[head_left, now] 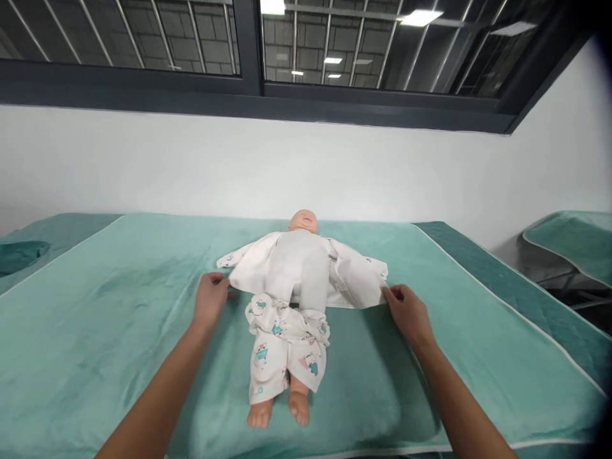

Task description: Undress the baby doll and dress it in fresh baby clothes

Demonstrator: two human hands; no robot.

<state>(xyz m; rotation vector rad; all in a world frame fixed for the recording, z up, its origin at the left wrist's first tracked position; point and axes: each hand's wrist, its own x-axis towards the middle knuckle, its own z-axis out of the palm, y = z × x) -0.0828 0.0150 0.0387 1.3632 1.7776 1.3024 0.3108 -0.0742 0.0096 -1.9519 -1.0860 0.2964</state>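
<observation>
A baby doll [300, 398] lies on its back in the middle, head toward the wall and feet toward me. Its white baby shirt [356, 277] is spread open at the front, baring the pale cloth torso [299, 258]. Printed baby pants [272, 344] are bunched down around the legs. My left hand [213, 296] pinches the shirt's front edge on the left. On the right, my right hand [406, 309] pinches the lower corner of the other shirt front, holding it stretched outward.
A green padded cover [129, 306] with white piping lies under the doll. Behind it stand a white wall [268, 162] and a dark-framed window [258, 105] with bars. Another green-covered surface [578, 239] is at the far right.
</observation>
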